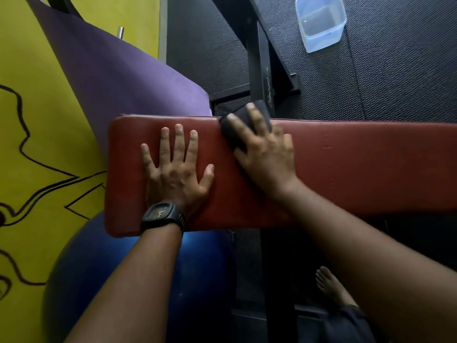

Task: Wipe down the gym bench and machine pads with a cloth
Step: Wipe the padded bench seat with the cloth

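A red-brown padded gym bench (346, 167) runs across the middle of the view. My left hand (176, 169), with a black wristwatch, lies flat on the bench's left end, fingers spread and straight. My right hand (264, 147) presses a dark cloth (235, 127) onto the bench's far edge near the middle, fingers laid over the cloth. Most of the cloth is covered by the fingers.
The bench's black metal frame (262, 70) stands beyond the pad on dark rubber flooring. A clear plastic container (320, 23) sits on the floor at top right. A purple mat (118, 78) leans on a yellow wall at left. A blue exercise ball (103, 276) is below the bench. My bare foot (331, 285) is at lower right.
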`<state>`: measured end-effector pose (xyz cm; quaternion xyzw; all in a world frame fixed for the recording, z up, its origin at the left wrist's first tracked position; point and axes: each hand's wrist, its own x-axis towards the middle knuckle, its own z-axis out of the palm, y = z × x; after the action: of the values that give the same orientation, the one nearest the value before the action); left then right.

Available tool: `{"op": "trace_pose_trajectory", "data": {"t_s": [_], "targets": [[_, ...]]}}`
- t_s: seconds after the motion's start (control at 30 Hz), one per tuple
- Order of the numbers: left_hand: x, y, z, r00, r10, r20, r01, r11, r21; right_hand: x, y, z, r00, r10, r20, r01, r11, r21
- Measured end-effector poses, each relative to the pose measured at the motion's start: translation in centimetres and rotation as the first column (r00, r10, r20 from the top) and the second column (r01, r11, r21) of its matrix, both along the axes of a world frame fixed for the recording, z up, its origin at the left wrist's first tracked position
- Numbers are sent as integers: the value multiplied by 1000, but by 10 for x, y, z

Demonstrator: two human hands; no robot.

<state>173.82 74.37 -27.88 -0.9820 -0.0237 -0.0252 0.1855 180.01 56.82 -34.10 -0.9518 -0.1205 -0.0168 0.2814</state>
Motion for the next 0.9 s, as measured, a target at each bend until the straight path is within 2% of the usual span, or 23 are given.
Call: {"op": "trace_pose_trajectory", "data": {"t_s": [0.07, 0.13, 0.2, 0.27, 0.33, 0.43, 0.47, 0.53, 0.63, 0.7, 0.8, 0.9], "targets": [[0, -1, 0, 1000, 11, 0, -11, 1000, -9, 0, -11, -11, 980, -161, -119, 164, 986, 10], [0, -1, 0, 1000, 10, 9, -9, 1000, -17, -22, -15, -15, 935, -322, -148, 323, 946, -17], [1, 0, -1, 1000, 4, 21, -4, 1000, -16, -61, -8, -10, 911, -381, -154, 383, 923, -19], [0, 0, -1, 1000, 4, 16, -4, 1000, -16, -102, 5, 2, 944, -305, -126, 313, 948, 52], [0, 1, -2, 1000, -2, 16, 2, 1000, -9, -116, 14, 9, 990, -137, -41, 140, 985, 104], [-1, 2, -1, 1000, -6, 10, 6, 1000, -4, -73, 13, 6, 997, 1, 74, -8, 996, 92], [-1, 1, -1, 1000, -1, 10, 1, 1000, -2, -53, 8, 2, 996, 4, 94, -9, 999, 53], [0, 0, 1, 1000, 11, 8, -11, 1000, -4, -24, -7, -7, 998, -53, 29, 54, 999, -8], [0, -1, 1, 1000, 12, 10, -12, 1000, -5, -26, -32, -26, 931, -337, -137, 338, 941, -21], [0, 0, 0, 1000, 14, 11, -14, 1000, -5, -59, -37, -29, 864, -469, -182, 470, 882, -38], [0, 0, 0, 1000, 12, 16, -12, 1000, -6, -122, -17, -16, 888, -426, -170, 434, 901, 5], [0, 0, 1, 1000, 10, 7, -10, 1000, 0, -139, 4, 0, 969, -228, -100, 237, 967, 92]]}}
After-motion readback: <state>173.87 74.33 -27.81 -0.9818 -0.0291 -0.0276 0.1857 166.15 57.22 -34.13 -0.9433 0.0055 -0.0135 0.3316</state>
